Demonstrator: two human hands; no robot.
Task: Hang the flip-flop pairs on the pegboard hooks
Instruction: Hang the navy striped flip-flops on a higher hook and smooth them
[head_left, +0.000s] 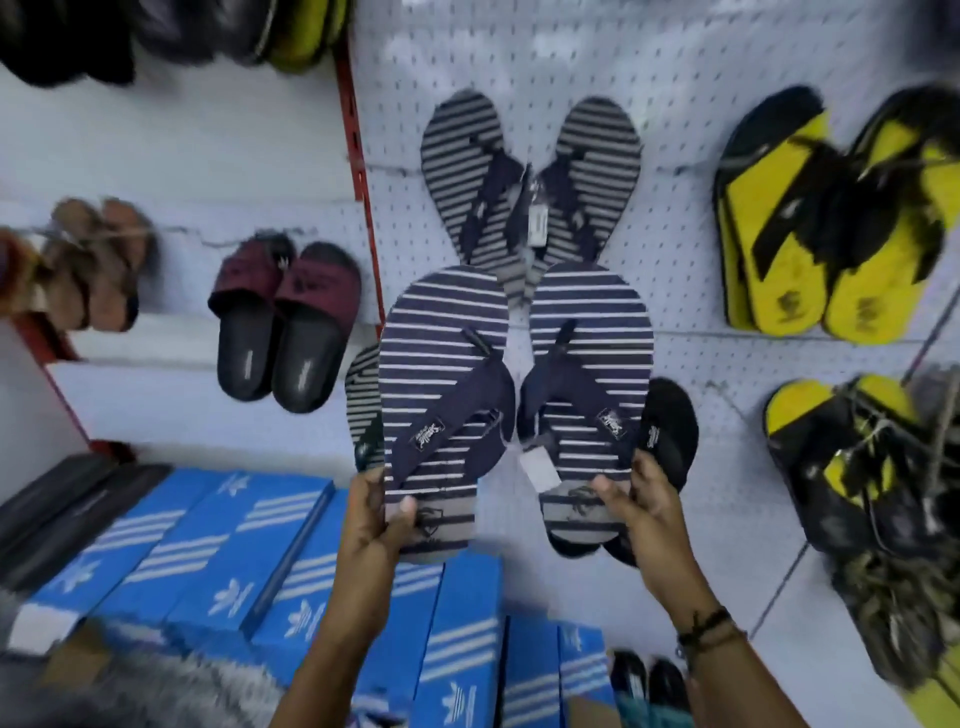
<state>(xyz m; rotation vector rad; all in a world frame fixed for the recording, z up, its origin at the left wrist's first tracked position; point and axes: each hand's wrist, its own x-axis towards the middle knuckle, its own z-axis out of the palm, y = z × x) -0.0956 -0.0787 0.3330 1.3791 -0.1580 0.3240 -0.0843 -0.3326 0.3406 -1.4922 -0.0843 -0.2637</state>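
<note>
I hold a pair of navy flip-flops with white stripes up against the white pegboard (675, 62). My left hand (376, 519) grips the heel of the left flip-flop (441, 384). My right hand (644, 499) grips the heel of the right flip-flop (592, 374). A white tag (540, 470) dangles between the two. Just above them a grey-striped flip-flop pair (530, 176) hangs on the board. Behind my pair, a striped sole (363, 395) shows at the left and a black flip-flop (667, 431) at the right. The hooks themselves are hidden.
Maroon and black slides (285, 322) and brown sandals (88, 260) hang at the left. Yellow and black flip-flops (826, 218) hang at the right, with more (852, 467) below them. Blue shoe boxes (249, 561) are stacked underneath. A red upright (358, 156) divides the panels.
</note>
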